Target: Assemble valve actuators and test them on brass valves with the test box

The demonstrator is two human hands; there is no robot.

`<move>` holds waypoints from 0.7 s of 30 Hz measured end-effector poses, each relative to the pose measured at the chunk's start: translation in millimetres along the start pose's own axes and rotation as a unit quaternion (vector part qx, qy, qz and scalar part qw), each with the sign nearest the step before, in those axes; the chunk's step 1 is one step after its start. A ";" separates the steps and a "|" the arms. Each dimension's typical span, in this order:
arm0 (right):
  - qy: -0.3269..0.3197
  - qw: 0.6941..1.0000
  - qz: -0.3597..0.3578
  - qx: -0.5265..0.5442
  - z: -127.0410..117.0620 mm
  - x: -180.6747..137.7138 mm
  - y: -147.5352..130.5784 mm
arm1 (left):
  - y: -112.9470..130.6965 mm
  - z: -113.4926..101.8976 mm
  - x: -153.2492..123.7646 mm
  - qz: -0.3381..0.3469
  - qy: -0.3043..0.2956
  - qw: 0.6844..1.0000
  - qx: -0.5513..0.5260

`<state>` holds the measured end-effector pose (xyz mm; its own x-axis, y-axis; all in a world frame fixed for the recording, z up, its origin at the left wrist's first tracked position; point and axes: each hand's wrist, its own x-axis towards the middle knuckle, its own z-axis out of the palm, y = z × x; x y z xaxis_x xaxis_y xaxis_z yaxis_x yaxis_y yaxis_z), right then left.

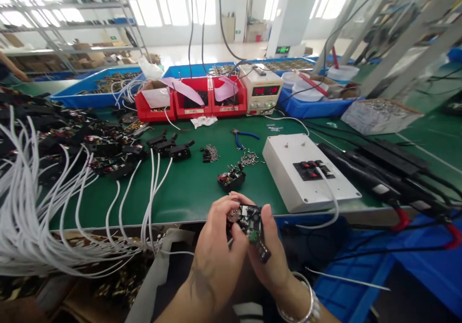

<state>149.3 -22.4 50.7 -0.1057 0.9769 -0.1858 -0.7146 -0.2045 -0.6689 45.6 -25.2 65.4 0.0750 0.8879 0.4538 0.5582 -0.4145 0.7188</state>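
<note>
Lower centre of frame, below the green surface [195, 188] edge: left hand [216, 251] and right hand [272, 260] both pinch a small black-and-green circuit board module [251, 223]. Long axis upper left to lower right. Its markings are illegible.

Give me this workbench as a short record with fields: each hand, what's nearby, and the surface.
Left hand: grips small black module with exposed circuit board
Right hand: holds the same module; silver bracelet on wrist
Nearest: second black module on table, beyond the hands
Right: flat white box with red and black switches
Behind: small metal screws, blue-handled pliers
Left: white cable bundle
Surface: green table mat
</note>
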 end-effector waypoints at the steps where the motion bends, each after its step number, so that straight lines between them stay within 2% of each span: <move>1: 0.018 1.000 -0.004 0.011 -1.3 1.3 -1.6 | -5.1 -1.5 7.9 0.002 -0.031 1.000 0.005; 3: 0.051 0.998 -0.010 0.038 -4.2 3.8 -7.1 | -24.3 -6.4 32.9 -0.017 -0.067 0.997 0.027; 7: 0.056 0.996 0.016 0.074 -9.6 3.6 -15.8 | -86.0 -12.2 100.1 -0.073 -0.013 0.990 0.123; 10: 0.043 0.994 0.044 0.086 -13.1 0.5 -14.7 | -125.2 -7.0 133.8 -0.095 -0.022 0.979 0.177; 12: 0.045 0.994 0.043 0.091 -14.6 -0.7 -13.0 | -140.0 -1.1 140.7 -0.099 -0.032 0.975 0.198; 15: 0.038 0.994 0.040 0.094 -15.5 -0.9 -12.8 | -148.4 4.6 136.4 -0.098 -0.030 0.971 0.215; 18: 0.024 0.994 0.045 0.100 -15.2 -1.9 -15.1 | -145.9 3.4 128.9 -0.097 -0.010 0.972 0.213; 21: 0.010 0.993 0.049 0.105 -15.4 -4.4 -17.6 | -131.8 -3.3 121.0 -0.094 0.011 0.978 0.187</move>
<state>173.0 -24.0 52.3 -0.1687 0.9513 -0.2579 -0.8308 -0.2780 -0.4821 -21.6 136.2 27.3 -0.0735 0.9349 0.3472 0.8242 -0.1392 0.5490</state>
